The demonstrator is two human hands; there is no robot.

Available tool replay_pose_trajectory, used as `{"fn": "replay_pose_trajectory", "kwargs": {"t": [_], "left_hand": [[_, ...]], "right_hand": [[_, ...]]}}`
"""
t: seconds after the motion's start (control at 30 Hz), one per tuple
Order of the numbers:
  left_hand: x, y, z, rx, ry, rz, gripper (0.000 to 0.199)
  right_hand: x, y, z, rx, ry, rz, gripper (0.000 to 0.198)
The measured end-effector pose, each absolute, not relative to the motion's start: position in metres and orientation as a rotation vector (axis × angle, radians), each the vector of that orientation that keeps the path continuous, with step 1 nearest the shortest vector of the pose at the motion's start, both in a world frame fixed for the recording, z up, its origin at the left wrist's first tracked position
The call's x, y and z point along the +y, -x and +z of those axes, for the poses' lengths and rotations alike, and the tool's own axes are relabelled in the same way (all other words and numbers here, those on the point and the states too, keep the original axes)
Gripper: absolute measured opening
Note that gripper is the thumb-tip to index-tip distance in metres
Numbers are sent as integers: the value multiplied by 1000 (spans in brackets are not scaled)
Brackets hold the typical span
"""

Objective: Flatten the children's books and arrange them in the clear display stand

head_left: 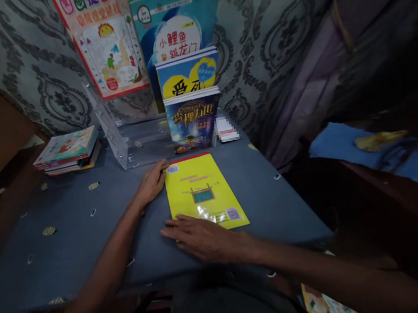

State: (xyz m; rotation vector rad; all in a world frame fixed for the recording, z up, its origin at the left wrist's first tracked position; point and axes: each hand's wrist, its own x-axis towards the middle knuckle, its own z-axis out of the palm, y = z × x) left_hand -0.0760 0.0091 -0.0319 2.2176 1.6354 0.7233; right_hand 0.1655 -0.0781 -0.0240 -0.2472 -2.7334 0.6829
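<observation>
A yellow book (183, 193) with a red edge strip, a barcode and a QR code lies flat on the cloth-covered table in front of me. My left hand (152, 182) rests at its upper left corner, fingers stretched out and touching the edge. Across the book's lower left part lies my right hand (203, 238), flat with the fingers extended, hiding that corner. Just behind the yellow book, a dark blue book (192, 121) stands upright in the front of a clear display rack (114, 135).
Further up the rack stand a blue-and-yellow book (188, 71), a teal book (181, 21) and a red-bordered book (108, 44). Left of the rack is a stack of books (69, 146). A blue cloth (336, 142) lies at right; more books (328, 305) show low down.
</observation>
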Motion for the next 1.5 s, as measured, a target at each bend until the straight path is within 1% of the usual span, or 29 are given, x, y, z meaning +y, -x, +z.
{"fn": "replay_pose_trajectory", "kwargs": {"t": [0.2, 0.37, 0.43, 0.57, 0.73, 0.87, 1.1, 1.23, 1.33, 1.5], "left_hand": [[-12, 37, -38, 1981, -2168, 428, 50], [-29, 16, -40, 2087, -2184, 368, 56], [-32, 15, -37, 2090, -2210, 326, 58], [-36, 16, -32, 2073, -2253, 303, 57], [-36, 15, -28, 2089, -2271, 310, 55], [-45, 0, -21, 2117, -2372, 288, 54], [-100, -37, -32, 1825, -2590, 318, 56], [-121, -21, -38, 1854, -2580, 317, 63], [-127, -4, -38, 1808, -2598, 324, 70], [-133, 7, -36, 1690, -2635, 261, 96]], "right_hand": [[-80, -167, -27, -2645, 320, 733, 46], [-72, -172, -28, -2472, 436, 955, 45], [-70, -175, -29, -2418, 442, 991, 43], [-69, -196, -34, -2362, 522, 933, 40], [-64, -243, -44, -2255, 683, 827, 39], [-61, -261, -47, -2222, 735, 810, 39], [-60, -259, -52, -2261, 747, 768, 39], [-61, -260, -55, -2313, 731, 715, 41], [-67, -260, -55, -2374, 788, 603, 45], [-84, -267, -54, -2503, 827, 420, 62]]}}
